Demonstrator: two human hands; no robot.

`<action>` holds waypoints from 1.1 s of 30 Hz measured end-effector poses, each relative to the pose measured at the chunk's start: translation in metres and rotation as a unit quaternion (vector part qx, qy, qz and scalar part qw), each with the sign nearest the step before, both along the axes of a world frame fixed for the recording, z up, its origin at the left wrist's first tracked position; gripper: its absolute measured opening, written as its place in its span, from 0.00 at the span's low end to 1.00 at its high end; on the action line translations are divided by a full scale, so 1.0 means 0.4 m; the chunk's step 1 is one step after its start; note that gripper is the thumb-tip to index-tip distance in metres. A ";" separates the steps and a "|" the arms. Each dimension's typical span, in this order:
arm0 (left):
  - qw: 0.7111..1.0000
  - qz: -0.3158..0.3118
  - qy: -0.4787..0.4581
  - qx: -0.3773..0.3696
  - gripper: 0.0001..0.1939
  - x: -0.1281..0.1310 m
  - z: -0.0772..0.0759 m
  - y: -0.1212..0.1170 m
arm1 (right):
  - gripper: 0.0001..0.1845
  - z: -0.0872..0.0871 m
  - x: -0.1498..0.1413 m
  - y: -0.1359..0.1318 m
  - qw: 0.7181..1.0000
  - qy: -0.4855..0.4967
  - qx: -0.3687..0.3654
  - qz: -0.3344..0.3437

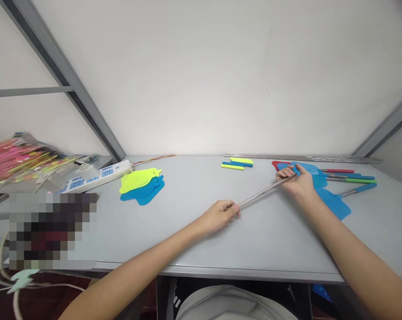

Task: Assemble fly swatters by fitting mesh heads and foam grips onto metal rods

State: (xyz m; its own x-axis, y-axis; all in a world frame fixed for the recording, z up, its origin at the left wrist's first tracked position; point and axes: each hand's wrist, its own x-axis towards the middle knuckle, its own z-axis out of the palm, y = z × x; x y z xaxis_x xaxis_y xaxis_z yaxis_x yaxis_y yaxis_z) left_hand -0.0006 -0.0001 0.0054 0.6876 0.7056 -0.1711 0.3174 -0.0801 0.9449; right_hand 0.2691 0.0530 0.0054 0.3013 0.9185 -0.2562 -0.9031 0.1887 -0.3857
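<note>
- Head view, left hand: the left hand (222,215) is closed around the lower end of a thin metal rod (264,192), with the thumb and fingertips pinched together on it.
- Head view, right hand: the right hand (297,181) is turned palm up, its fingers loosely curled around the upper end of the same rod.
- The metal rod slants above the table (194,249), between the two hands, rising away from the left hand toward the right one.
- Behind and beside the right hand lie fly swatters (334,204) with blue heads and a red one; their handles, in red, blue and green, point to the right.
- Long metal rods (307,158) lie in a bundle along the back edge of the table, at the foot of the wall (201,80).
- Near the middle of the back edge sit short grips (237,164), yellow and blue, lying side by side.
- To the left is a pile of loose swatter heads (141,184), yellow on top of blue.
- A white power strip (97,177) lies just beside that pile, at a slant.
- Farther left are pink and yellow packets (17,155), blurred, and a pixelated patch hides what lies in front of them.
</note>
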 end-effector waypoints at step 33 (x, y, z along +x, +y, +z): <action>0.810 0.087 0.399 0.421 0.11 0.032 -0.009 -0.020 | 0.10 -0.045 -0.085 -0.004 0.998 0.002 0.034 0.060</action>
State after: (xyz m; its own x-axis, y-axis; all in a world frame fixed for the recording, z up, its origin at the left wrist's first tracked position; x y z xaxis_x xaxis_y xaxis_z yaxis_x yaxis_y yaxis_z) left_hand 0.0121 -0.0080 0.0018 0.4731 0.8774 0.0798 0.8756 -0.4783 0.0679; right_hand 0.2352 0.0512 -0.0126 0.1876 0.9632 -0.1926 -0.9223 0.1053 -0.3718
